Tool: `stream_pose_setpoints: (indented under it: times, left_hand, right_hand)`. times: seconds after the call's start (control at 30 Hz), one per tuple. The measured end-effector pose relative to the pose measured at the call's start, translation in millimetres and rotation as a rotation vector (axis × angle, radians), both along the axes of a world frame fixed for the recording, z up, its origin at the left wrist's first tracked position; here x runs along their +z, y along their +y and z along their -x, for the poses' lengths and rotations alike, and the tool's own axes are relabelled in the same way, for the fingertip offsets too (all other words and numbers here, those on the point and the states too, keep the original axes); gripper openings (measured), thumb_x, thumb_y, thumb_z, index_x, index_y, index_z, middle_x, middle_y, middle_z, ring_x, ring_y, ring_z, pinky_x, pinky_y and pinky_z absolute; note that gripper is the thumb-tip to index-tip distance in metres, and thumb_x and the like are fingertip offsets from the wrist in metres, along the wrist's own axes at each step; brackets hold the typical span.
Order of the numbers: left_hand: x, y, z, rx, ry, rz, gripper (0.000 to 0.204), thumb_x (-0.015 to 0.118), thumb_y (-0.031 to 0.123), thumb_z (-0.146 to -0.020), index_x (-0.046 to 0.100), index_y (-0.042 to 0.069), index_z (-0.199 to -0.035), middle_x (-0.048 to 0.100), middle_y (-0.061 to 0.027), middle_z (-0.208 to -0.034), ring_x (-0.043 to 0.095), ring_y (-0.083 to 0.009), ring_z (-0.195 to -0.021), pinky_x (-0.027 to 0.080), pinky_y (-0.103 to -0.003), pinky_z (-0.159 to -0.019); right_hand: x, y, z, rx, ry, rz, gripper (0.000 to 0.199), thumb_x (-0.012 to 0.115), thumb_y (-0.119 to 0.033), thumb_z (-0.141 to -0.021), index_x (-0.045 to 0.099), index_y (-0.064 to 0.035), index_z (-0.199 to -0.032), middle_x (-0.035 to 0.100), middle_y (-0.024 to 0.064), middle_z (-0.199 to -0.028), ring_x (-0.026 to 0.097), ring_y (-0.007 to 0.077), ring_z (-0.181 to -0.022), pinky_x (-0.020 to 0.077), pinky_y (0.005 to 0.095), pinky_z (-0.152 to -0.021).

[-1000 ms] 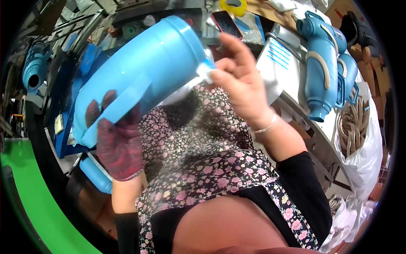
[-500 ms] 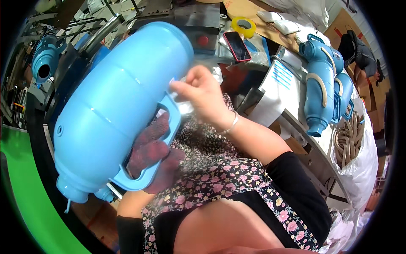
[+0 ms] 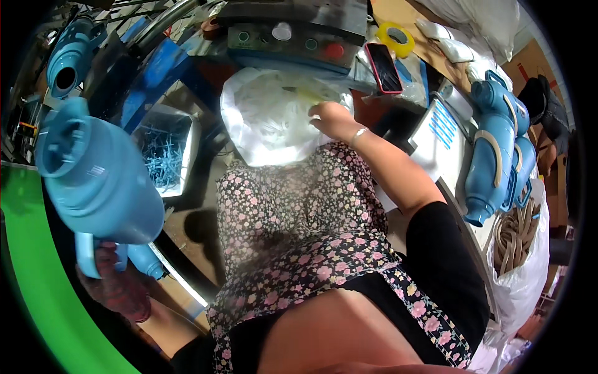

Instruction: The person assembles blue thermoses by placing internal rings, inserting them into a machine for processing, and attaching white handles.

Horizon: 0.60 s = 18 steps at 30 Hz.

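My left hand (image 3: 115,287), in a dark red glove, grips the handle of a large light-blue plastic jug (image 3: 93,174) and holds it out at the lower left, mouth turned up and left. My right hand (image 3: 333,118) reaches forward onto a white plastic bag (image 3: 268,118) on my lap's far side. Its fingers are curled at the bag's upper right edge, by a thin yellowish piece; I cannot make out a firm grip. My flowered apron (image 3: 299,224) fills the middle.
A bin of blue plastic scraps (image 3: 163,153) stands left of the bag. Behind the bag is a grey machine panel with buttons (image 3: 293,43), a phone (image 3: 383,67) and yellow tape (image 3: 398,32). Finished blue jugs (image 3: 495,149) lie at right above a rope coil (image 3: 514,234).
My left hand has swung the jug down and to the left, away from my lap. My right hand has let go of the jug and moved forward onto the white bag.
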State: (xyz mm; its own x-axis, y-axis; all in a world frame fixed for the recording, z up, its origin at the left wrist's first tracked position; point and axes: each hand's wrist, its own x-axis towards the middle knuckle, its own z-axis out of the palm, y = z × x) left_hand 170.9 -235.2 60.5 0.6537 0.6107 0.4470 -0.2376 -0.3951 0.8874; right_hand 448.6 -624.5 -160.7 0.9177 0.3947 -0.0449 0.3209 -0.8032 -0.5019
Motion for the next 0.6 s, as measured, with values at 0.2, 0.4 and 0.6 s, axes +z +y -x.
stream_pose_setpoints:
  times: [0.2,0.4,0.6]
  left_hand:
    - [-39.7,-2.2,22.6,0.099,0.195,0.143,0.042,0.067,0.002,-0.077,0.053,-0.004,-0.116,0.059,-0.0124,-0.106,0.058,-0.0222,-0.097,0.046,-0.036,-0.09]
    - [-37.9,-13.6,17.4,0.052,0.395,0.114,0.051,0.065,-0.004,-0.071,0.056,-0.001,-0.121,0.059,-0.0133,-0.113,0.057,-0.023,-0.102,0.046,-0.035,-0.092]
    - [-21.2,4.3,1.8,-0.019,0.613,-0.223,0.045,0.075,0.003,-0.063,0.064,0.004,-0.107,0.063,-0.0095,-0.103,0.06,-0.0224,-0.095,0.049,-0.034,-0.082]
  right_hand:
    - [-55.7,25.5,-65.2,-0.19,0.06,0.279,0.027,0.051,-0.01,-0.084,0.066,-0.0069,-0.105,0.066,0.0205,-0.103,0.061,0.037,-0.101,0.0493,0.044,-0.086]
    - [-72.9,12.5,-92.2,-0.282,0.143,0.286,0.038,0.059,-0.019,-0.081,0.06,-0.0087,-0.119,0.064,0.0201,-0.113,0.061,0.0374,-0.106,0.0487,0.0432,-0.089]
    - [-20.7,3.4,-82.9,-0.058,-0.033,0.345,0.033,0.051,-0.01,-0.079,0.06,-0.0022,-0.111,0.066,0.0251,-0.097,0.065,0.0403,-0.09,0.0523,0.0452,-0.079]
